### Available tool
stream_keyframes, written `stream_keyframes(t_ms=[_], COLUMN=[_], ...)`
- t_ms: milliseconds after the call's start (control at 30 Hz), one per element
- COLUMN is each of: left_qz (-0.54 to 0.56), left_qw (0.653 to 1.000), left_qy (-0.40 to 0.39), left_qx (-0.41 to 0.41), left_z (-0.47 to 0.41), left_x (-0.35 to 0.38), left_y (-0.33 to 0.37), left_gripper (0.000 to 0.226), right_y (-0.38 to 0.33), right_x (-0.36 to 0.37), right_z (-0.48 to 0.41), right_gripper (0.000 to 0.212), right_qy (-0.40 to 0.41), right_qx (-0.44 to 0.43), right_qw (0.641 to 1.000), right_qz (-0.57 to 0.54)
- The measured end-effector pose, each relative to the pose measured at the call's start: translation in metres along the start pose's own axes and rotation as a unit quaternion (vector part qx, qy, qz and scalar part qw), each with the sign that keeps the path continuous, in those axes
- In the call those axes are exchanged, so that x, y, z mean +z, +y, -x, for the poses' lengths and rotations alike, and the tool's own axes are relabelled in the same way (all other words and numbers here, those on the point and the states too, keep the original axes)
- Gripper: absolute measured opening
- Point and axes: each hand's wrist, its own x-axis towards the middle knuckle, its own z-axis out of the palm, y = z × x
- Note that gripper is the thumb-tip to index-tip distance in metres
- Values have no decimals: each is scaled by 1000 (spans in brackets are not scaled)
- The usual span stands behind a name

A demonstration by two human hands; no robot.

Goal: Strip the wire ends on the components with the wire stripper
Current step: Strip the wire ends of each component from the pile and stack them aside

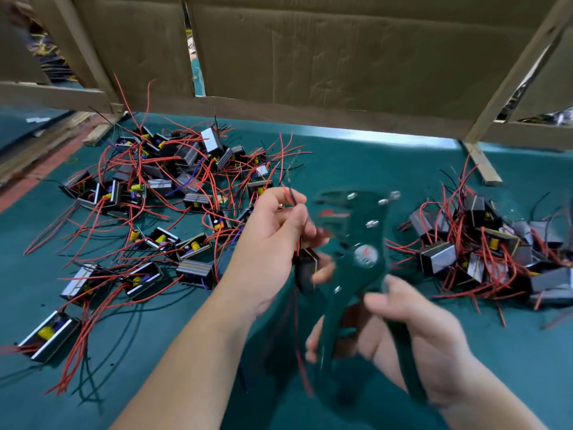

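My left hand (273, 243) holds a small black component (307, 265) against its palm and pinches that part's red and black wires (291, 195) between thumb and fingers. My right hand (412, 333) grips the two handles of a dark green wire stripper (356, 249). The stripper's jaws point up and left, close beside the pinched wire ends but apart from them. Both hands and the tool are blurred by motion. More red wires hang below the held component.
A large heap of components with red wires (161, 193) lies on the green table mat (356, 159) to the left. A smaller heap (483, 252) sits at the right. Cardboard walls (310, 57) on wooden battens close the back.
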Motion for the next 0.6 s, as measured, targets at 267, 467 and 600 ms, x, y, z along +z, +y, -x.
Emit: stream_keyframes(t_ms=[267,467,600], left_qz=[210,226,187], left_qw=[973,965,964], left_qy=[97,134,165], left_qx=[-4,14,88], left_z=[-2,-7,-14], left_x=[10,10,-16], left_y=[6,0,12], left_gripper=[26,19,13], right_y=[-2,7,9], right_x=[1,1,-3], right_z=[-2,-3,-1], right_gripper=[75,65,59], right_qy=[-45,-23,63], right_qx=[70,44,-68], right_qw=[997,999,996], right_qz=[5,0,-12])
